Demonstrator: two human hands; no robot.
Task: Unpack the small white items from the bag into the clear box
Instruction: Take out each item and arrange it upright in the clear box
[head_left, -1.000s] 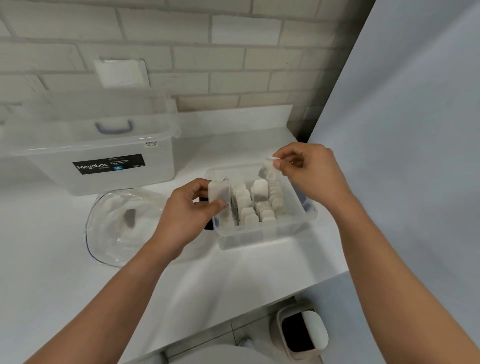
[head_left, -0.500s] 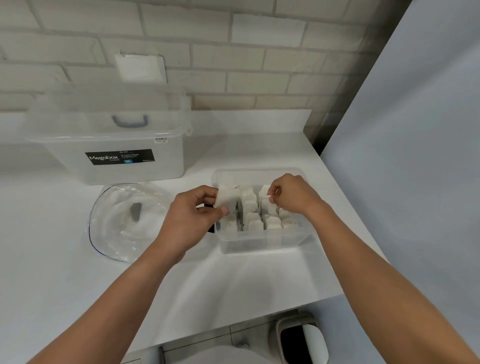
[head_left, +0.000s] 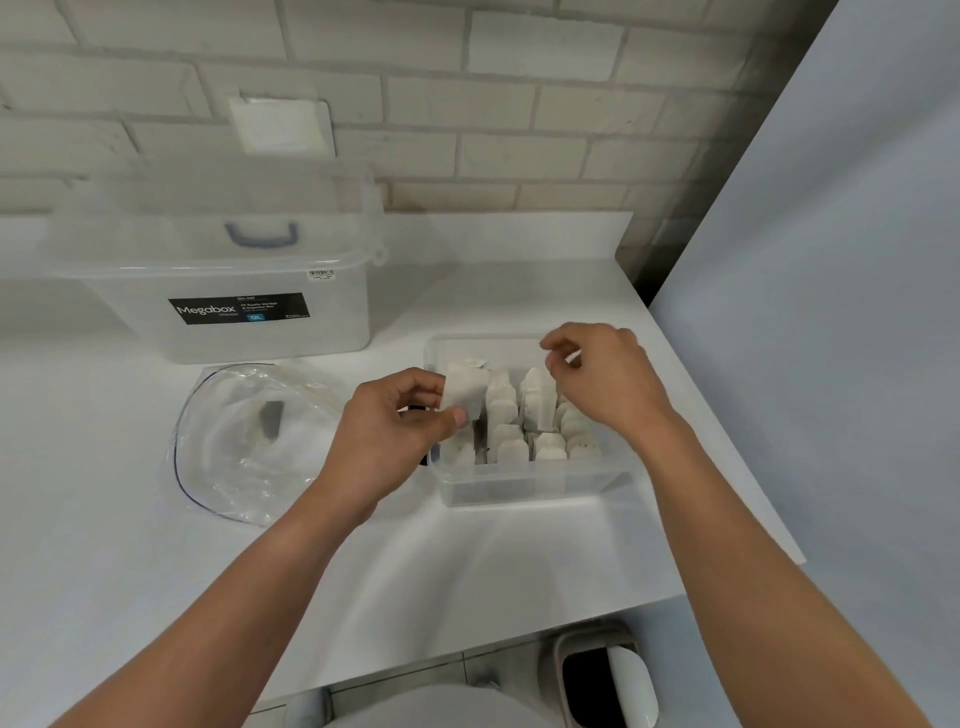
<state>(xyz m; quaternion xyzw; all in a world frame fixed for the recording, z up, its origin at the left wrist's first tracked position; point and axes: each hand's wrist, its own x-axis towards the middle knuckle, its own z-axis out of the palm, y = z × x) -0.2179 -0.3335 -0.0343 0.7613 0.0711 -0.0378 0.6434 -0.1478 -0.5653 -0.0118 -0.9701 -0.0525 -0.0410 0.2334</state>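
Note:
A small clear box (head_left: 530, 486) stands on the white counter, with rows of small white items (head_left: 506, 439) upright in it. My left hand (head_left: 389, 436) hovers at the box's left rim and pinches one white item (head_left: 464, 397) between thumb and fingers. Over the box's far right part, my right hand (head_left: 605, 382) has curled fingers whose tips pinch the top of a taller white item (head_left: 537, 402) in the middle row. The clear bag (head_left: 234, 457) lies flat to the left of the box, with a small dark piece (head_left: 270, 421) inside.
A large clear Megabox tub (head_left: 234, 317) with its lid leaning behind stands at the back left against the brick wall. A grey panel (head_left: 831, 312) bounds the counter on the right. The counter's front edge (head_left: 467, 647) is near, with a bin (head_left: 602, 675) on the floor below.
My right hand carried a white item down into the box, then rose a little with fingers still curled. My left hand kept hold of its item at the left rim.

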